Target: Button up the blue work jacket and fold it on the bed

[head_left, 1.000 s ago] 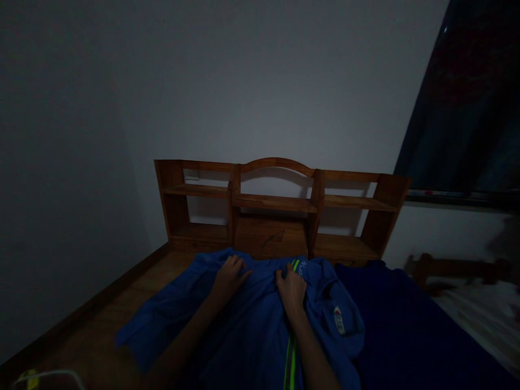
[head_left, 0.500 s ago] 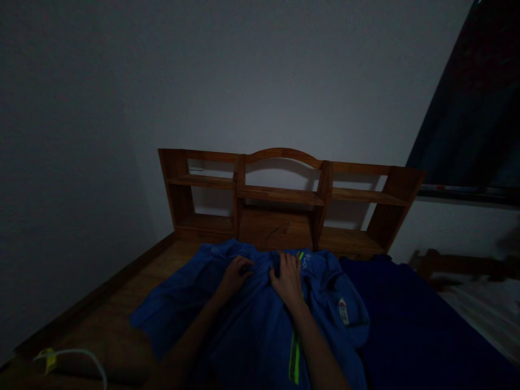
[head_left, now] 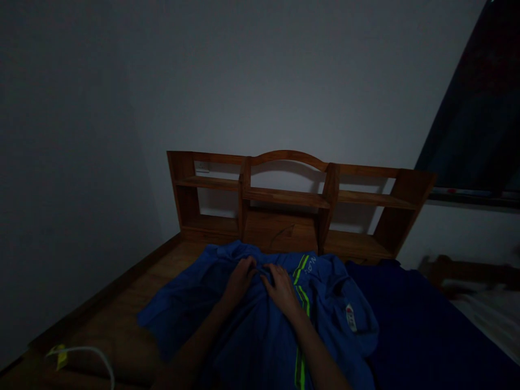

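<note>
A blue work jacket [head_left: 337, 292] with yellow-green reflective stripes, white lettering and a small white sleeve patch lies spread over the wooden surface in front of me. My left hand [head_left: 241, 276] has its fingers curled and pinched on the cloth near the jacket's upper middle. Close beside it, my right hand [head_left: 280, 287] grips the same part of the jacket, thumb and fingers drawn together on the fabric. Dim light hides the exact fold between the fingertips.
Behind the jacket stands a wooden shelf unit [head_left: 284, 197] against the wall. A dark blue cloth [head_left: 426, 325] lies to the right. At lower left is a pale cable [head_left: 87, 349] with a yellow tag [head_left: 62, 357]. A dark curtain [head_left: 483, 108] hangs at upper right.
My right hand has moved left and down, closer to my left hand, uncovering more of the reflective stripe. Its fingers have closed on the cloth. The view has shifted slightly.
</note>
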`<state>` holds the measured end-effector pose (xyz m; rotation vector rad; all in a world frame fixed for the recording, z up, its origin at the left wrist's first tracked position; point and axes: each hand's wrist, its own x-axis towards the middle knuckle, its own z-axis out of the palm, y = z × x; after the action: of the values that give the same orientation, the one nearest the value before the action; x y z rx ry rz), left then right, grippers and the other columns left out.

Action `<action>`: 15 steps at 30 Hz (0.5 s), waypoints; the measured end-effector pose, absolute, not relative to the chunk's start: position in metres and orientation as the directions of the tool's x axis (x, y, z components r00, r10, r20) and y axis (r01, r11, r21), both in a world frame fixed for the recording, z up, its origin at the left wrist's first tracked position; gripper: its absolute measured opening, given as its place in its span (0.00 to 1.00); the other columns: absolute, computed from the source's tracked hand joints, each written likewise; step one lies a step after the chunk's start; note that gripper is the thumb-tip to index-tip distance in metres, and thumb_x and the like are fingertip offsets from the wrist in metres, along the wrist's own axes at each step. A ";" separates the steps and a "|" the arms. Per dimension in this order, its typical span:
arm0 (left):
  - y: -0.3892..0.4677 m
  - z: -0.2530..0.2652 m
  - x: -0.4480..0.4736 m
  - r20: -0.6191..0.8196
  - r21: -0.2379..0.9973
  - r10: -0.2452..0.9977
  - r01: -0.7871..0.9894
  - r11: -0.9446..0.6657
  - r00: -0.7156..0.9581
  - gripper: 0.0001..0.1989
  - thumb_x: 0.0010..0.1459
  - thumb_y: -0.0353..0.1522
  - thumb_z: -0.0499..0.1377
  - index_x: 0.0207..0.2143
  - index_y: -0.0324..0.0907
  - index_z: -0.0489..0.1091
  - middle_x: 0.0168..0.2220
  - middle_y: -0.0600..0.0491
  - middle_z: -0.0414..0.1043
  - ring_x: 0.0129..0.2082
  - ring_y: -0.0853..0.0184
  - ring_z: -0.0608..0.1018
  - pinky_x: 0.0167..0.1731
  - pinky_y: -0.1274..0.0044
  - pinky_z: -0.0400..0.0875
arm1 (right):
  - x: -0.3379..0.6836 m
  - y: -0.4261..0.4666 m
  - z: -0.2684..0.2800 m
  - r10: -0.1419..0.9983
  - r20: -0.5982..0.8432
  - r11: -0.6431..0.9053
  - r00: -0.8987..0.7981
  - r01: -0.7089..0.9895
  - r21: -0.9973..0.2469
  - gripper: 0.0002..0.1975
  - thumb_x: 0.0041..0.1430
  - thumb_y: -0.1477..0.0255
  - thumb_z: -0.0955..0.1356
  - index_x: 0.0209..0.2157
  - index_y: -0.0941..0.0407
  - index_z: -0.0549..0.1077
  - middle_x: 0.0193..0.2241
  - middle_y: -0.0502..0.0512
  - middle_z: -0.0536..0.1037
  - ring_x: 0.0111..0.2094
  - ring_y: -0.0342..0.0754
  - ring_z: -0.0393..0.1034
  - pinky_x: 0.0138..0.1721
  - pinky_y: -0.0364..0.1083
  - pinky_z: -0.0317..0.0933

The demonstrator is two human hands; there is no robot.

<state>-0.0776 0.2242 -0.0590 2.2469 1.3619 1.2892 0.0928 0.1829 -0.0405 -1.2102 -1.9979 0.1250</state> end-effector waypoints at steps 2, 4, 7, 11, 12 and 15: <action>0.224 -0.061 -0.076 0.569 0.596 0.807 0.596 -0.538 0.159 0.06 0.57 0.32 0.53 0.38 0.43 0.63 0.38 0.51 0.68 0.40 0.64 0.70 0.41 0.72 0.65 | 0.092 0.183 -0.042 0.801 0.553 0.525 -0.227 0.710 -0.469 0.13 0.61 0.69 0.61 0.47 0.53 0.67 0.43 0.54 0.73 0.47 0.47 0.65 0.51 0.46 0.55; 0.224 -0.062 -0.076 0.569 0.605 0.811 0.600 -0.524 0.135 0.08 0.54 0.35 0.57 0.37 0.43 0.64 0.36 0.51 0.69 0.39 0.63 0.71 0.40 0.72 0.65 | 0.091 0.184 -0.044 0.819 0.535 0.495 -0.209 0.729 -0.473 0.11 0.61 0.70 0.61 0.45 0.52 0.68 0.41 0.53 0.74 0.45 0.46 0.67 0.48 0.44 0.56; 0.224 -0.063 -0.077 0.547 0.595 0.834 0.668 -0.447 0.070 0.12 0.49 0.41 0.61 0.31 0.42 0.68 0.31 0.52 0.70 0.35 0.62 0.72 0.38 0.71 0.66 | 0.089 0.184 -0.046 0.846 0.503 0.438 -0.179 0.771 -0.462 0.11 0.61 0.71 0.60 0.43 0.52 0.69 0.38 0.51 0.75 0.41 0.45 0.69 0.45 0.42 0.57; 0.226 -0.066 -0.078 0.528 0.629 0.849 0.673 -0.390 -0.001 0.15 0.45 0.45 0.63 0.27 0.42 0.72 0.29 0.51 0.72 0.34 0.61 0.72 0.38 0.70 0.66 | 0.087 0.184 -0.048 0.867 0.480 0.374 -0.134 0.810 -0.452 0.11 0.61 0.69 0.60 0.45 0.51 0.68 0.36 0.51 0.76 0.40 0.45 0.70 0.43 0.41 0.58; 0.227 -0.067 -0.078 0.526 0.652 0.851 0.646 -0.397 -0.008 0.15 0.45 0.44 0.63 0.28 0.42 0.73 0.30 0.50 0.72 0.35 0.61 0.72 0.39 0.70 0.67 | 0.087 0.184 -0.048 0.869 0.477 0.369 -0.129 0.812 -0.452 0.12 0.61 0.68 0.60 0.45 0.51 0.67 0.36 0.51 0.76 0.40 0.45 0.70 0.43 0.41 0.58; 0.230 -0.067 -0.078 0.477 0.736 0.879 0.547 -0.398 -0.002 0.16 0.45 0.44 0.63 0.32 0.42 0.74 0.33 0.51 0.74 0.38 0.61 0.73 0.41 0.70 0.67 | 0.087 0.184 -0.047 0.873 0.472 0.363 -0.125 0.812 -0.457 0.13 0.63 0.67 0.58 0.47 0.51 0.66 0.36 0.52 0.76 0.38 0.45 0.71 0.42 0.41 0.58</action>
<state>-0.0784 0.2301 -0.0671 1.9426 1.4763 1.3608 0.0873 0.1836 -0.0475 -1.4584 -1.9414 0.1130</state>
